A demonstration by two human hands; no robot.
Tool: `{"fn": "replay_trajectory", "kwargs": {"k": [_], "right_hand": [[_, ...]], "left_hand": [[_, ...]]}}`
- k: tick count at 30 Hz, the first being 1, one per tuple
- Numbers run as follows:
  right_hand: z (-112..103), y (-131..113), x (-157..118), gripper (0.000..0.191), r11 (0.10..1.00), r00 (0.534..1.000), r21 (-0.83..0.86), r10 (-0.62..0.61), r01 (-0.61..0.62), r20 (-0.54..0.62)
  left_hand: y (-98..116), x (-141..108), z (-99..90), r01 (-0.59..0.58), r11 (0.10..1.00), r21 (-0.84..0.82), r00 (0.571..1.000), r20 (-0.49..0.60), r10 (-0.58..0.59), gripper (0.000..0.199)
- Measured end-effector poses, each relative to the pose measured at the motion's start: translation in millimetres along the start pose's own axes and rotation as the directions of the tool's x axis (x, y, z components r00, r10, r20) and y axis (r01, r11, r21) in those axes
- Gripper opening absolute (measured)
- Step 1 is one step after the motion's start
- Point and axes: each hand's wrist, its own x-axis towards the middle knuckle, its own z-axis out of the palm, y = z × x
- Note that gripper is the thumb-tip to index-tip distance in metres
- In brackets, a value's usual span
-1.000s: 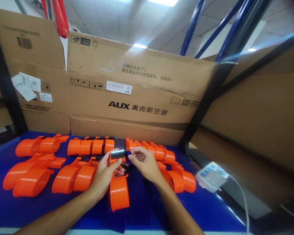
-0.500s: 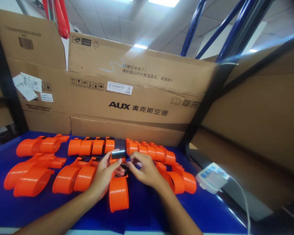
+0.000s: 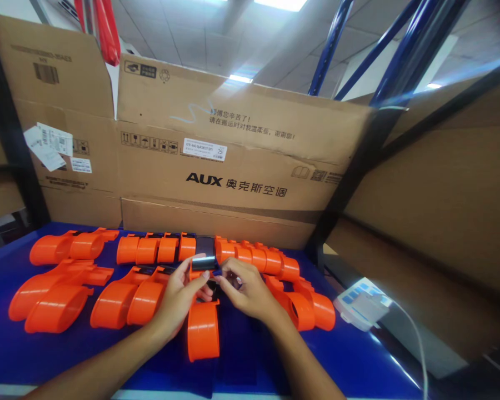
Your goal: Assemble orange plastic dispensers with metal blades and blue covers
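Between my hands is an orange tape dispenser (image 3: 195, 274) with a dark front plate (image 3: 205, 262) that ends in a bright toothed edge. My left hand (image 3: 182, 289) is closed around its left side, thumb on the front. At the right end of the dispenser, my right hand (image 3: 246, 288) pinches a small dark blue piece (image 3: 217, 272); its exact kind is hidden by the fingers. Just below the hands another orange tape dispenser (image 3: 203, 333) lies on the blue table top (image 3: 158, 366).
Several orange dispensers (image 3: 50, 309) stand in rows at left, with more at the back (image 3: 250, 255) and right (image 3: 323, 311). A printed cardboard sheet (image 3: 233, 161) walls off the back. A clear plastic box (image 3: 360, 303) and white cable (image 3: 419, 339) sit at right, near a black post (image 3: 337, 205).
The dispenser's front plate has tipped slightly and the dark blue piece sits a little lower at its right end. Both hands keep nearly the same place; the view has shifted slightly.
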Motion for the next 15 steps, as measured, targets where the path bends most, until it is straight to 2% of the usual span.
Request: {"fn": "replay_trajectory", "kwargs": {"k": [6, 15], "right_hand": [[-0.4, 0.6, 0.5, 0.025, 0.999, 0.999, 0.024, 0.027, -0.028, 0.018], [2.6, 5.0, -0.3, 0.023, 1.0, 1.0, 0.003, -0.008, 0.008, 0.018]], "left_hand": [[1.0, 0.2, 1.0, 0.005, 1.0, -0.014, 1.0, -0.024, -0.005, 0.068], [0.9, -0.8, 1.3, -0.013, 1.0, 0.015, 1.0, -0.004, 0.013, 0.067]]}}
